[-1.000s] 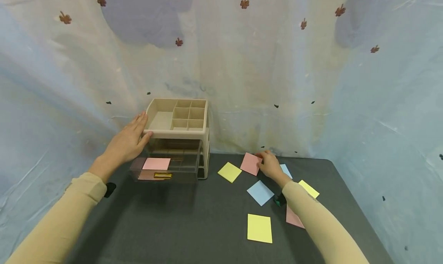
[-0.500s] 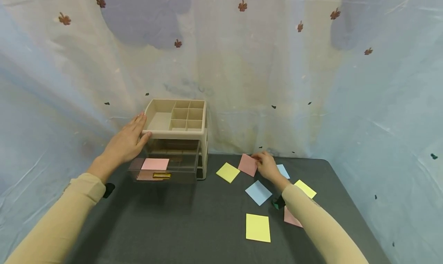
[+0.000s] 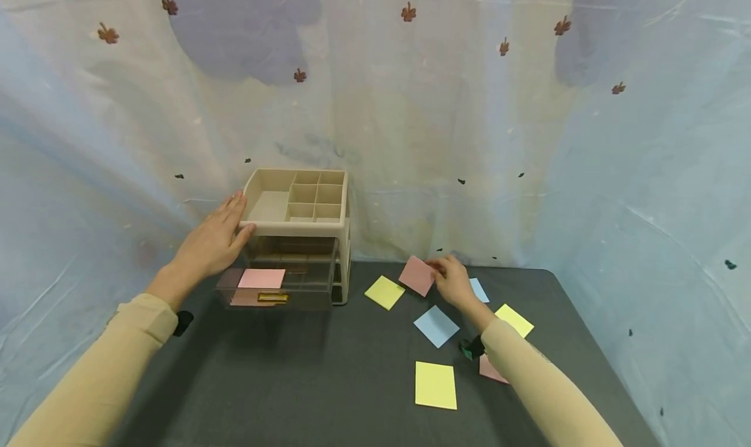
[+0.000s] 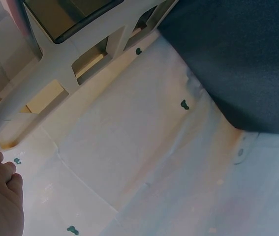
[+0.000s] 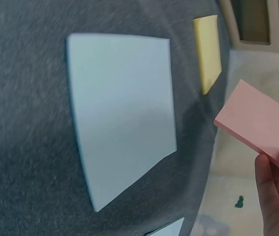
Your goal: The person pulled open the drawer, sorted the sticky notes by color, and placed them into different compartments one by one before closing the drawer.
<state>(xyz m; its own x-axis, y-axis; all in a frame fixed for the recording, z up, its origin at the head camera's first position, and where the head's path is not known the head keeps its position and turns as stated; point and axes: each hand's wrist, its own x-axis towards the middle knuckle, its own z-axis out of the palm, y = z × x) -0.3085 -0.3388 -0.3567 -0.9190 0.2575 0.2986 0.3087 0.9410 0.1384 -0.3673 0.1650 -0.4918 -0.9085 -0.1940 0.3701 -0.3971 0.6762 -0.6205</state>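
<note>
My right hand [image 3: 455, 285] pinches a pink sticky note pad [image 3: 416, 276] by its right corner. In the right wrist view the thumb lies over that pink pad [image 5: 257, 120] with fingers beneath, and the pad is off the table. My left hand [image 3: 211, 238] rests with fairly straight fingers on the left side of a beige desk organizer [image 3: 293, 228], thumb on its front rim. Below the thumb, a clear drawer [image 3: 313, 298] with a gold handle is pulled out. Inside lies another pink pad [image 3: 261, 278]. The left wrist view shows the fingers [image 4: 4, 174] against the organizer's frame.
On the dark table [image 3: 364, 369] lie a yellow pad [image 3: 384, 292] left of the held one, a blue pad [image 3: 437, 326] in front, and a yellow pad [image 3: 436, 385] nearer. Blue [image 3: 478, 290], yellow [image 3: 515, 320] and pink [image 3: 491, 370] pads lie around the right forearm.
My right hand has lifted the pink pad slightly off the table and tilted it. My left hand stays on the organizer. The whole view has shifted a little.
</note>
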